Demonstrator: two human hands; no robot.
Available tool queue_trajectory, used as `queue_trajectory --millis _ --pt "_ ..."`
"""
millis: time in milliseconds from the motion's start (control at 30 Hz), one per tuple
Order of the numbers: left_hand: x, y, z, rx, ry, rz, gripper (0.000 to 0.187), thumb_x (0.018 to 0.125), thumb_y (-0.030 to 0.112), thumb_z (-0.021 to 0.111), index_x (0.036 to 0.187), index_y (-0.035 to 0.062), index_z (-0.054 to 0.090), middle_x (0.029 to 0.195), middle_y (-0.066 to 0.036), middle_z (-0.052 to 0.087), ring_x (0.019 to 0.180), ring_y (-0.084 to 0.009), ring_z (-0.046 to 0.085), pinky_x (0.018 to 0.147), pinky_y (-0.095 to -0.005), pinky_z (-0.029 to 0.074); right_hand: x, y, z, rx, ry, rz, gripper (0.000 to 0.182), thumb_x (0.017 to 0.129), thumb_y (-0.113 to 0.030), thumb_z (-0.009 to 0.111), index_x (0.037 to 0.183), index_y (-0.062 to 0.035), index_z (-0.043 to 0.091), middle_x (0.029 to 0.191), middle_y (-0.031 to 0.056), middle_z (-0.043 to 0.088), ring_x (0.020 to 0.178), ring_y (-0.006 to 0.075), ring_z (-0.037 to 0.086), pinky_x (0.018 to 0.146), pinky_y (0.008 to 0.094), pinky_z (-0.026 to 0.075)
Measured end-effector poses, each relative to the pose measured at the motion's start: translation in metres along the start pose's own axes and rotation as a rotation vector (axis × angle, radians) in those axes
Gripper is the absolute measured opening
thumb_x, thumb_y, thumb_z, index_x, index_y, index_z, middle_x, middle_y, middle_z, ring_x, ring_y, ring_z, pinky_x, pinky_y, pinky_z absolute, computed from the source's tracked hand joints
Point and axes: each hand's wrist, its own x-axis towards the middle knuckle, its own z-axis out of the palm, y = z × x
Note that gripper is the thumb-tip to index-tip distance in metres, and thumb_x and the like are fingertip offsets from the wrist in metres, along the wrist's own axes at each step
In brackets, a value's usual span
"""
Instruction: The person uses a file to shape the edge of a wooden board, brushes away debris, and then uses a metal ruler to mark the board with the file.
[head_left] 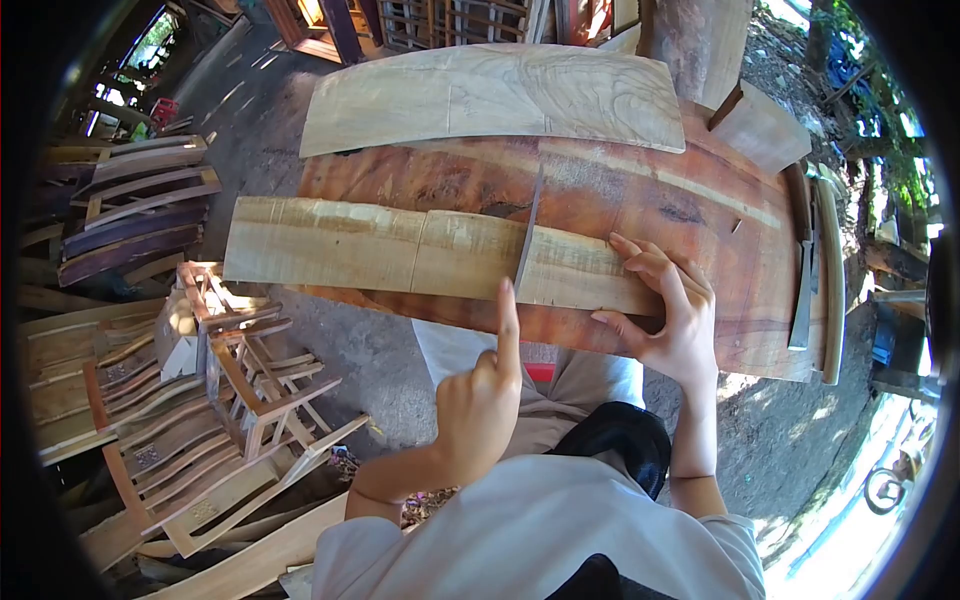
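Note:
A long, narrow pale board point(340, 245) lies across a reddish-brown wooden tabletop point(420, 180). A thin grey strip point(532, 215) crosses it at an angle, its lower end on the board. My left hand point(480, 400) is below the board with the index finger stretched up, its tip at the board's lower edge near the strip; the other fingers are curled and nothing shows in them. My right hand point(675, 315) grips the board's right end, fingers at the upper edge and thumb at the lower edge. A wider pale board point(490, 100) lies along the tabletop's far side.
A long-bladed tool point(803, 290) lies at the tabletop's right end beside a curved wooden piece point(830, 280). A small flat board point(765, 125) is at the far right corner. Wooden chair frames point(250, 410) and stacked slatted parts point(140, 200) fill the left side.

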Motion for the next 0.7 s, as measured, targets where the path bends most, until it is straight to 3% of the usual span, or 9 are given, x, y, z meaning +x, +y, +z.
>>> queue_trajectory --millis 133,433,700 --pt "0.028 -0.002 0.014 -0.053 0.008 -0.020 0.083 0.084 -0.003 0.063 0.160 -0.0003 0.030 0.049 -0.004 0.049 0.037 -0.0171 0.048 0.040 -0.0344 0.040 0.000 0.002 0.002 0.006 0.017 -0.014 0.055 0.068 -0.025 0.091 0.111 -0.0053 0.063 0.127 0.0077 0.073 0.110 0.0295 0.071 0.096 0.0416 0.053" --pt "-0.007 -0.003 -0.001 -0.047 -0.010 -0.018 0.075 0.091 -0.002 0.062 0.160 0.0012 0.033 0.048 -0.005 0.048 0.037 -0.0166 0.047 0.039 -0.0346 0.038 -0.002 -0.001 0.000 -0.010 0.007 0.006 0.054 0.068 -0.025 0.091 0.109 -0.0051 0.063 0.127 0.0081 0.073 0.111 0.0298 0.071 0.096 0.0420 0.054" --pt "0.019 -0.005 0.012 -0.088 0.048 -0.002 0.073 0.092 -0.001 0.062 0.160 0.0018 0.035 0.048 -0.005 0.047 0.037 -0.0166 0.047 0.040 -0.0348 0.039 -0.002 -0.001 -0.002 -0.021 0.022 -0.013 0.056 0.067 -0.026 0.091 0.111 -0.0050 0.063 0.125 0.0080 0.074 0.110 0.0295 0.071 0.095 0.0411 0.054"
